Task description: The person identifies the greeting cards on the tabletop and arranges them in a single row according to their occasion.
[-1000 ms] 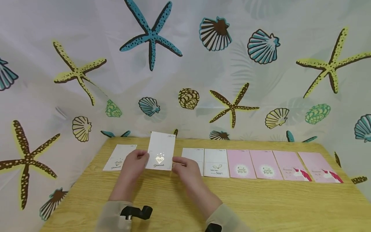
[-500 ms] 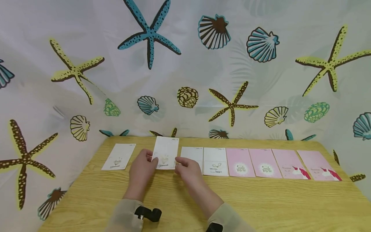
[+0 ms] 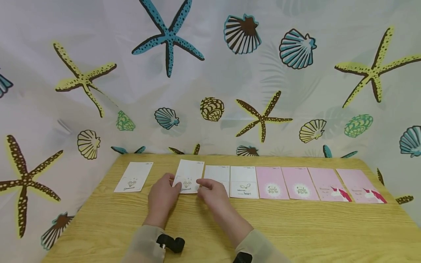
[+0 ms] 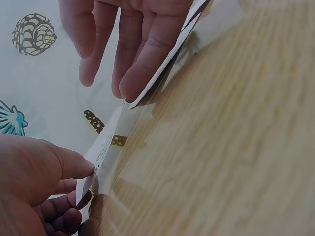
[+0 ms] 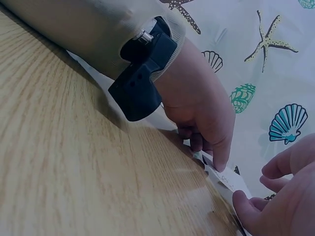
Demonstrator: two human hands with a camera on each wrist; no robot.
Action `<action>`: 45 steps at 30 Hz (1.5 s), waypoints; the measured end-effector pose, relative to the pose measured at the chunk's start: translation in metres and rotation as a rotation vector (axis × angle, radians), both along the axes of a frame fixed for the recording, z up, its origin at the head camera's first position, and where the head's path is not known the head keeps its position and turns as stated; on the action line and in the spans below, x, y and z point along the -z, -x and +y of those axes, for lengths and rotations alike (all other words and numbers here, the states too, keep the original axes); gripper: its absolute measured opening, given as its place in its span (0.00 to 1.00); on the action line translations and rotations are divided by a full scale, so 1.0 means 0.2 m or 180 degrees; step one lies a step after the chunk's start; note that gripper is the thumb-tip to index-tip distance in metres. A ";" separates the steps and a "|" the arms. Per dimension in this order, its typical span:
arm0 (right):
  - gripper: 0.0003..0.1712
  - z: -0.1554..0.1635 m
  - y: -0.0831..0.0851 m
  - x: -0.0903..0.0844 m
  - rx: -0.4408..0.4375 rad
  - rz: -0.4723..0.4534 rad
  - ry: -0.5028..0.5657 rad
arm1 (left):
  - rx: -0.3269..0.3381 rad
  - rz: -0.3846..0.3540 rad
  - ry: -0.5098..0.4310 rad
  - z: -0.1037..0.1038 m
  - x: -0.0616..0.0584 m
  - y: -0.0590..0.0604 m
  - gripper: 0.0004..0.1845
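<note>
A white greeting card [image 3: 189, 173] with a gold diamond print tilts a little up from the wooden table. My left hand [image 3: 163, 199] pinches its lower left edge, thumb on the front and fingers curled behind, as the left wrist view shows on the card [image 4: 101, 157]. At the card's right edge is my right hand [image 3: 215, 197], its fingers mostly straight and a fingertip touching the edge. A matching diamond card [image 3: 134, 177] lies flat to the left. Partly behind the right hand lies another white card [image 3: 217, 172].
To the right a row continues with a white card with wings [image 3: 244, 177], two pink "smile more" cards [image 3: 269, 179] and two pink unicorn cards [image 3: 329, 179]. The row lies along the back of the table [image 3: 296, 226], before a shell-patterned curtain [image 3: 210, 73].
The diamond card has come down toward the table and slightly right, next to the row. My left hand has moved right with it; the right hand has shifted little, its fingers straighter.
</note>
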State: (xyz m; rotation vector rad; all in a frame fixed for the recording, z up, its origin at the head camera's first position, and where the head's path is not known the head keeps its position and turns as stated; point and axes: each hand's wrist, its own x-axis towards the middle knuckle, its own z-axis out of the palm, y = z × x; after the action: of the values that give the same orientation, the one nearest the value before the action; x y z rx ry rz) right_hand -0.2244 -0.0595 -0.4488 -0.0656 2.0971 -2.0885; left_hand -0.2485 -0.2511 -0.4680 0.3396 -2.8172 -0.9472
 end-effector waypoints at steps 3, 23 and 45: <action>0.22 0.00 0.00 0.00 -0.0047 -0.0019 -0.0002 | 0.0012 0.0000 0.0100 0.00 0.00 0.00 0.24; 0.21 -0.01 -0.02 0.00 -0.0143 0.0030 -0.0059 | -0.0001 -0.0031 0.0379 0.02 -0.03 -0.04 0.26; 0.23 -0.02 -0.03 0.00 -0.0375 0.0135 -0.0167 | -0.0003 0.0020 0.0634 0.04 -0.01 -0.04 0.26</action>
State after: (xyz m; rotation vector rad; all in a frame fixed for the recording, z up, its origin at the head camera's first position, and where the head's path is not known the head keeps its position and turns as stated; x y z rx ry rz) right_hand -0.2175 -0.0637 -0.4484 -0.2227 2.1158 -1.9806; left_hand -0.2410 -0.2441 -0.4659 0.3114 -2.8726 -0.6578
